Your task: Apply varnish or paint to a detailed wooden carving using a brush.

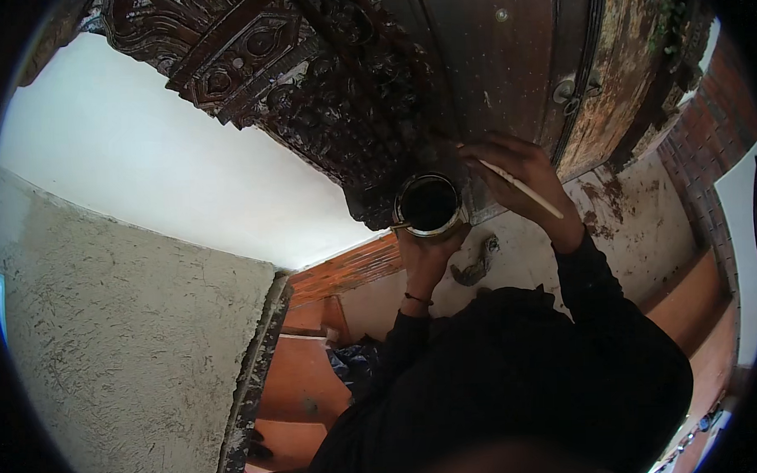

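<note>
My left hand (430,253) grips an open round can (427,205) from below; the can holds something dark, and a thin object lies across its left rim. In my right hand (517,172) is a slender paintbrush (527,190) with a pale handle, its tip pointing up and left beside dark wood. The bristles are hard to make out against that wood. Both hands are close to a carved dark wooden door surround (342,100) and a dark wooden door panel (491,63), just above the can.
A round metal door knocker (564,92) is on the door at the right. Beneath my arms lies a stained pale floor covering (529,250) with a crumpled rag (476,264) on it. A rough plastered wall (132,332) stands at the left, near a black plastic bag (355,362).
</note>
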